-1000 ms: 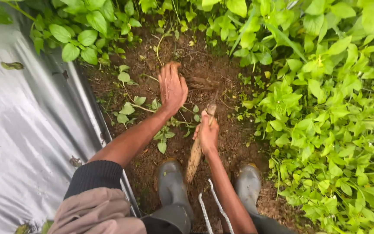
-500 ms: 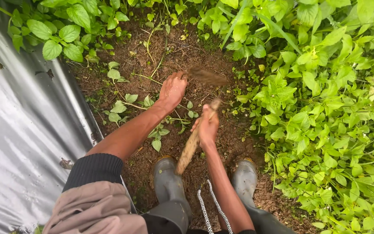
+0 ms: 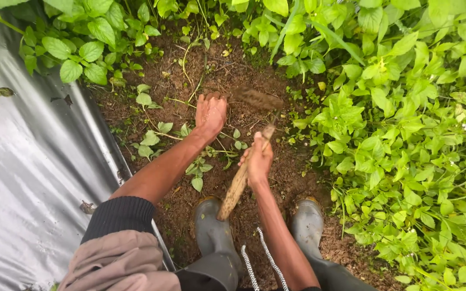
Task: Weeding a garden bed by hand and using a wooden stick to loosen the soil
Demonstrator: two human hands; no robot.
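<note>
My right hand [image 3: 258, 159] grips the wooden handle [image 3: 237, 184] of a small hoe. Its soil-caked blade [image 3: 258, 98] sits over the bare brown soil [image 3: 244, 70] just ahead. My left hand [image 3: 210, 113] reaches forward with its fingers curled down into the soil right beside the blade, next to thin weed stems [image 3: 175, 134]. Whether it grips anything is hidden by the fingers. Both my grey rubber boots [image 3: 214, 229] stand on the soil below the hands.
A shiny grey plastic sheet [image 3: 28, 161] covers the ground on the left, its edge running along the soil strip. Dense green leafy plants [image 3: 405, 134] fill the right side and the top. Small weeds [image 3: 149, 140] grow near the sheet's edge.
My left hand went from flat on the soil to curled beside the blade. The hoe blade lifted out of the soil and swung forward.
</note>
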